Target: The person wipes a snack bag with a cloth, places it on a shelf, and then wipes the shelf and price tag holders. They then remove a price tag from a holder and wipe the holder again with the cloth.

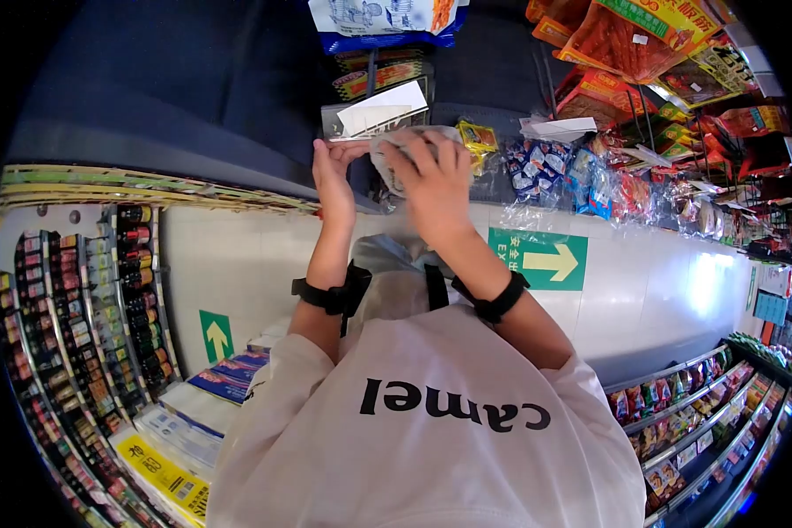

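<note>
My right hand (pixel 440 189) presses down on a crumpled greyish-white cloth (pixel 384 167) at the shelf's front edge, its fingers curled over it. To the left, my left hand (pixel 335 180) is held upright with its fingers stretched out, the fingertips by the lower edge of a clear label holder (pixel 333 123). White paper slips (pixel 387 107) stick up from that holder. A small yellow packet (pixel 478 138) lies just right of the cloth. What is under the cloth is hidden.
Blue-and-white small packets (pixel 537 165) sit further right on the shelf (pixel 264 176). Red hanging snack bags (pixel 638 44) fill the upper right, and a blue-and-white bag (pixel 387 22) hangs ahead. A green exit sign (pixel 546 261) marks the floor. Bottle shelves (pixel 141 290) stand left.
</note>
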Motion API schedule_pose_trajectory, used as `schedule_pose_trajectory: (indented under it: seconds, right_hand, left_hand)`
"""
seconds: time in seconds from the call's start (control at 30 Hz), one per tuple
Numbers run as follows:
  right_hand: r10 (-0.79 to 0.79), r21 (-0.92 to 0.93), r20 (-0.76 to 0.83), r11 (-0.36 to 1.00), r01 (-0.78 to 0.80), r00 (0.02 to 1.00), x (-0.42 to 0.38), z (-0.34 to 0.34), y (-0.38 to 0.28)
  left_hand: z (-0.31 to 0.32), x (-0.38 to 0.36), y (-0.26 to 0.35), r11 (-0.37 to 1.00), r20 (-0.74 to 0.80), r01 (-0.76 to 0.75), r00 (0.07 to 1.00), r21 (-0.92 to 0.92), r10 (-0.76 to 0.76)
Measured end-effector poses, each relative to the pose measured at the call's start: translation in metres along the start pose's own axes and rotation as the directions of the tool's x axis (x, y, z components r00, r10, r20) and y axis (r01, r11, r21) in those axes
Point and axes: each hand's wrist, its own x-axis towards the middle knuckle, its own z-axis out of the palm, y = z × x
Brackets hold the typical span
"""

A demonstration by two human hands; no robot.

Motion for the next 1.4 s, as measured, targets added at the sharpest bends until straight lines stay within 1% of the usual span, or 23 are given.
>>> schedule_pose_trajectory:
  seconds: [0.07,0.1,0.17,0.27,0.3,0.33,0.43,0.47,0.53,0.63,0.8,0.87,0.9,0.97,1.03,1.07,1.1,1.17,1.2,1.23,1.27,1.33,1.4]
  right_hand:
    - [0.06,0.108,-0.035,0.993,-0.056,0.998,0.003,-0.009,0.0]
    - [0.057,0.109,-0.036,0.993,-0.053,0.998,0.009,-0.015,-0.004]
    - [0.056,0.257,-0.068,0.966,-0.037,0.996,0.023,-0.022,-0.019]
    - [0.002,0.237,-0.098,0.971,0.021,0.995,0.038,-0.005,-0.033]
    - [-0.033,0.207,-0.085,0.977,0.05,0.996,0.039,0.001,-0.032]
    - [-0.036,0.209,-0.089,0.977,0.054,0.995,0.038,0.005,-0.03]
    - [-0.06,0.234,-0.05,0.97,0.07,0.997,0.031,0.012,-0.02]
    - [-0.054,0.227,-0.037,0.972,0.061,0.998,0.027,0.011,-0.016]
    - [-0.048,0.218,-0.021,0.975,0.052,0.999,0.019,0.006,-0.007]
    - [0.027,0.17,0.036,0.985,-0.032,0.999,0.01,-0.003,0.007]
    - [0.138,0.153,0.095,0.976,-0.152,0.986,-0.005,-0.018,0.028]
    - [0.254,0.157,0.034,0.954,-0.257,0.966,-0.014,-0.014,0.035]
    - [0.265,0.137,0.008,0.955,-0.263,0.964,-0.013,-0.02,0.035]
    - [0.238,0.135,-0.023,0.963,-0.233,0.971,-0.004,-0.033,0.028]
    - [0.213,0.132,-0.054,0.97,-0.205,0.976,0.006,-0.038,0.019]
    - [0.137,0.145,-0.092,0.982,-0.123,0.986,0.013,-0.035,0.013]
    - [0.062,0.154,-0.131,0.987,-0.041,0.989,0.018,-0.031,0.007]
    - [0.034,0.157,-0.129,0.987,-0.013,0.991,0.028,-0.014,-0.007]
    - [0.007,0.159,-0.127,0.987,0.013,0.992,0.032,-0.005,-0.012]
    - [0.009,0.155,-0.13,0.988,0.011,0.991,0.033,0.004,-0.016]
    - [0.019,0.154,-0.126,0.988,0.001,0.992,0.033,0.012,-0.02]
    - [0.029,0.15,-0.121,0.989,-0.011,0.992,0.032,0.014,-0.018]
    - [0.036,0.106,-0.057,0.994,-0.029,0.998,0.028,0.008,-0.012]
  left_hand:
    - [-0.005,0.001,-0.003,1.0,0.028,0.012,1.0,0.024,-0.012]
    - [-0.004,0.001,-0.005,1.0,0.026,0.009,1.0,0.023,-0.01]
    - [0.0,0.0,-0.009,0.982,-0.192,0.135,0.968,-0.134,-0.159]
    - [-0.004,-0.005,-0.013,0.983,-0.165,0.089,0.98,-0.158,-0.115]
    - [-0.006,-0.005,-0.008,0.941,-0.126,0.142,0.974,-0.307,-0.188]
    - [-0.006,-0.004,-0.005,0.942,-0.128,0.137,0.975,-0.306,-0.183]
    - [0.009,-0.005,0.012,0.982,-0.336,0.089,0.931,-0.168,-0.141]
    - [0.004,-0.004,0.009,0.982,-0.337,0.087,0.931,-0.169,-0.14]
    - [-0.009,-0.001,0.003,0.997,-0.009,0.013,1.0,-0.078,-0.014]
    - [-0.009,-0.002,0.0,0.995,0.074,-0.016,0.997,-0.1,0.023]
    - [-0.002,0.0,0.003,1.0,0.061,-0.007,0.998,-0.016,0.008]
    - [-0.004,0.001,0.001,1.0,0.056,-0.003,0.998,0.015,0.002]
    - [-0.002,0.001,0.003,0.999,0.041,-0.006,0.999,0.039,0.004]
    - [0.002,-0.001,0.007,0.998,0.026,-0.007,1.0,0.063,0.006]
    - [0.007,-0.003,0.011,1.0,0.043,0.009,0.999,0.007,-0.009]
    - [0.009,-0.004,0.009,1.0,0.043,0.01,0.999,0.008,-0.01]
    - [0.011,-0.006,0.005,1.0,-0.002,0.006,1.0,0.009,-0.006]
    - [0.013,-0.009,-0.002,1.0,-0.046,0.001,0.999,0.012,-0.001]
    - [0.014,-0.011,-0.006,0.997,-0.104,0.053,0.993,-0.063,-0.059]
    - [0.016,-0.012,-0.006,0.985,-0.155,0.101,0.98,-0.141,-0.122]
    - [0.017,-0.013,-0.005,0.985,-0.151,0.102,0.981,-0.142,-0.123]
    - [0.021,-0.012,0.004,0.985,-0.144,0.129,0.979,-0.118,-0.145]
    - [0.018,-0.01,0.002,0.991,-0.129,0.123,0.983,-0.059,-0.129]
